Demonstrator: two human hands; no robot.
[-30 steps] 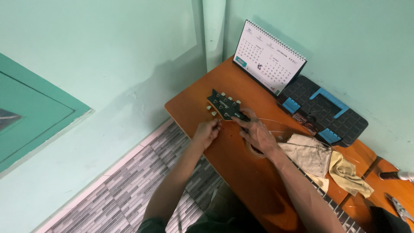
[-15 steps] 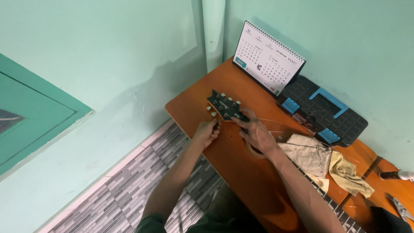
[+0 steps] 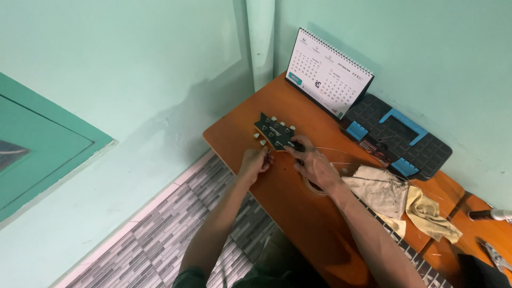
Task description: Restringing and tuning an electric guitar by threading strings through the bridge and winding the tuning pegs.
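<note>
The guitar headstock (image 3: 274,133) lies flat on my glossy orange wooden bench (image 3: 234,133), dark-faced with pale rounded tuning pegs along both edges, near the bench's far corner. The neck runs back under my right forearm, its fretboard showing pale inlay dots by the lower edge. My left hand (image 3: 256,162) is curled at the near side of the headstock, fingers pinched at a tuning peg. My right hand (image 3: 314,165) lies palm down over the neck just behind the headstock, fingers bent and pressing there; thin wire strings (image 3: 341,152) trail loose from it. Beside my right wrist sit crumpled cloths (image 3: 394,197), one beige, one yellow. Behind them is a black moulded plastic case (image 3: 421,154) with blue latches, closed, so I cannot tell its contents. A spiral-bound desk calendar (image 3: 325,74) stands against it.
</note>
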